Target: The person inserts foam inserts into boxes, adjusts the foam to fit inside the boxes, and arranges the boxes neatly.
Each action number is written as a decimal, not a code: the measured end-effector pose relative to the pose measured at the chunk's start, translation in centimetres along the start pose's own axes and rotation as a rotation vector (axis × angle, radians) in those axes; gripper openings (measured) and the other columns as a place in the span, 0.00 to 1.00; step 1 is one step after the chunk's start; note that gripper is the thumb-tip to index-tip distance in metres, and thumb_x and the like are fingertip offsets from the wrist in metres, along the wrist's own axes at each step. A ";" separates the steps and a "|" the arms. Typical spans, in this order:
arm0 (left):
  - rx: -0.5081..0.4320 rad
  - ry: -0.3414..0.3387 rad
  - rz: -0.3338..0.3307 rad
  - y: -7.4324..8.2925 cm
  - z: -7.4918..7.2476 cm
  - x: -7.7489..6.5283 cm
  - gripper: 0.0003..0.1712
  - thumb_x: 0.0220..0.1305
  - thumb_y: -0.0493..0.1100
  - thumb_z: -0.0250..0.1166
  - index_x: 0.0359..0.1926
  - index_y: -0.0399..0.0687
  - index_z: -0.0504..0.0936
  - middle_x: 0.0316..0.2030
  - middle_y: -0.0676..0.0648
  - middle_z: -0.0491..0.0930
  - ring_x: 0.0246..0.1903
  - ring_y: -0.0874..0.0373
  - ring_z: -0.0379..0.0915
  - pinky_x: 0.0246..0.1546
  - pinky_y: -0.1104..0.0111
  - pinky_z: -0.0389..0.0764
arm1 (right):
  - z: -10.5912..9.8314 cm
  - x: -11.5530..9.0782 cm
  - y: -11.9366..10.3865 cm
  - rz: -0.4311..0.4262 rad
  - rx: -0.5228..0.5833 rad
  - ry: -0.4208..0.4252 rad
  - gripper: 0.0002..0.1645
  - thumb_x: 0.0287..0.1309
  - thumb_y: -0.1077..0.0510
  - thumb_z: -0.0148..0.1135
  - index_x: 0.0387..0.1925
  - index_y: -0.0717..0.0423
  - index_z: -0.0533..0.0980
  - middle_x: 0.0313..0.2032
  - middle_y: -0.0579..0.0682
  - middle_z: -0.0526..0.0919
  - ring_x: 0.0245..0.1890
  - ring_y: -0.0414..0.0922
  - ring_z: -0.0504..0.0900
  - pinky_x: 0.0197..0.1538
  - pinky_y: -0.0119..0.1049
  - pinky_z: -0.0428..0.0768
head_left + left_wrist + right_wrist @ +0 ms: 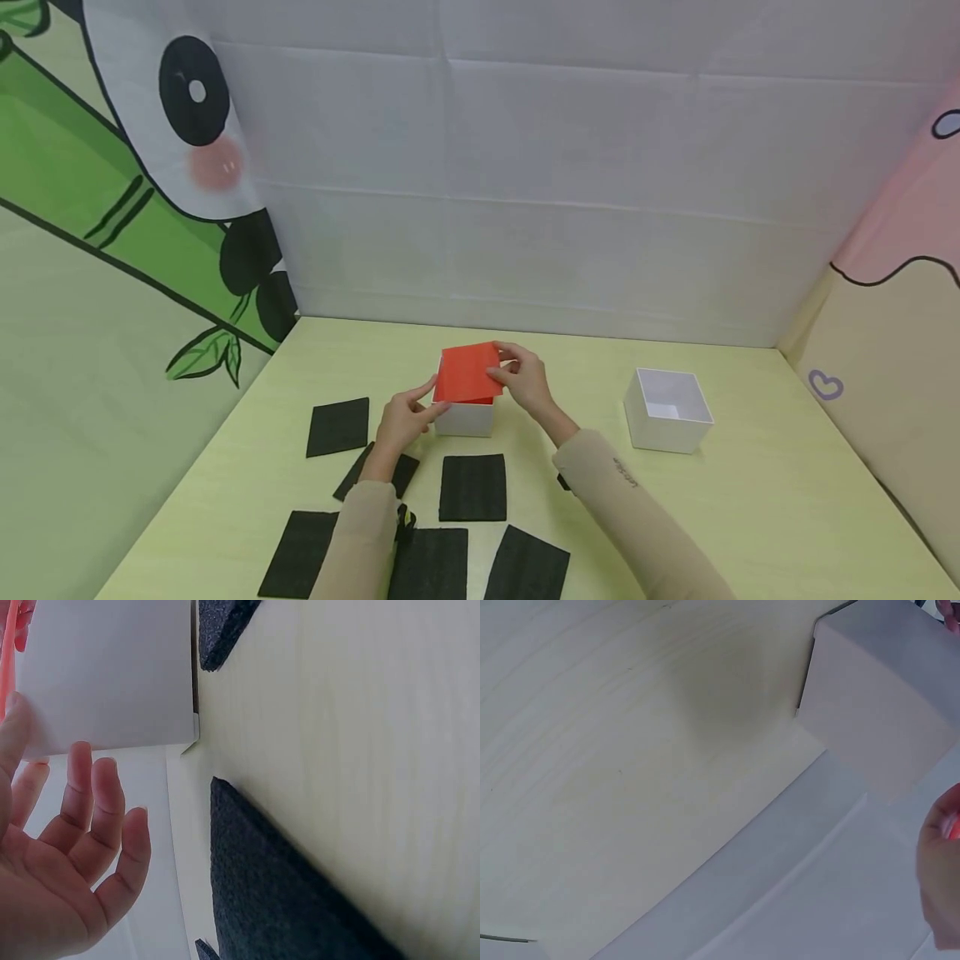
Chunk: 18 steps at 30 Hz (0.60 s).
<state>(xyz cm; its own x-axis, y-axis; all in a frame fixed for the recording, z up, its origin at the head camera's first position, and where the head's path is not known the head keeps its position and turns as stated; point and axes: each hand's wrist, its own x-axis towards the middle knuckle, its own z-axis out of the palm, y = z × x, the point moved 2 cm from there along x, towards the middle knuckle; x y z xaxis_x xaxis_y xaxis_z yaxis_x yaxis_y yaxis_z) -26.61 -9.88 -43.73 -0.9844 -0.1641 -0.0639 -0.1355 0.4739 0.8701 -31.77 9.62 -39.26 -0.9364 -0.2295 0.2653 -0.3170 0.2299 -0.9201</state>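
Note:
My right hand (525, 382) pinches the right edge of a red square sheet (467, 372), tilted over the top of a white box (463, 421). More red shows just inside the box's near rim. At the box's near left corner is my left hand (405, 423), thumb and index finger stretched towards the sheet's left edge. The left wrist view shows that hand's other fingers (109, 787) loosely bent beside the box wall (112, 675). Only part of my right hand (941, 877) shows in the right wrist view, with a bit of red at its fingers.
A second white box (667, 417), its top uncovered, stands to the right. Several black square sheets lie on the yellow table, including one (472, 488) right in front of the box and one (338, 427) at left. A white cloth (525, 250) hangs behind the table.

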 end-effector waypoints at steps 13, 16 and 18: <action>0.020 0.012 0.016 -0.1 0.0 0.0 0.38 0.48 0.55 0.67 0.61 0.56 0.67 0.19 0.46 0.74 0.18 0.56 0.68 0.16 0.69 0.62 | 0.9 0.4 -0.1 -0.010 -0.094 0.059 0.25 0.47 0.68 0.64 0.50 0.67 0.72 0.33 0.58 0.77 0.25 0.46 0.75 0.27 0.31 0.75; 0.023 0.014 0.020 -0.2 0.1 0.1 0.38 0.47 0.56 0.67 0.61 0.57 0.67 0.19 0.46 0.74 0.18 0.56 0.68 0.17 0.69 0.62 | 1.2 0.3 -0.1 -0.014 -0.113 0.053 0.25 0.47 0.68 0.64 0.50 0.67 0.72 0.32 0.58 0.78 0.27 0.46 0.75 0.30 0.32 0.75; 0.027 0.014 0.022 -0.2 0.2 0.1 0.38 0.47 0.57 0.67 0.61 0.56 0.67 0.19 0.46 0.74 0.18 0.57 0.67 0.17 0.69 0.62 | 1.3 0.2 0.0 -0.019 -0.131 0.048 0.24 0.47 0.68 0.65 0.49 0.67 0.73 0.32 0.57 0.77 0.29 0.47 0.75 0.32 0.32 0.75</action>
<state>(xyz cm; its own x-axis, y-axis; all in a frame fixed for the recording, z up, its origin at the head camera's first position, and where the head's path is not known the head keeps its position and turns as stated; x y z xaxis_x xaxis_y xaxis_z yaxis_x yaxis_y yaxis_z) -26.69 -9.87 -44.03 -0.9855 -0.1654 -0.0377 -0.1168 0.5007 0.8577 -31.76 8.33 -39.63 -0.9353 -0.1902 0.2985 -0.3486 0.3487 -0.8700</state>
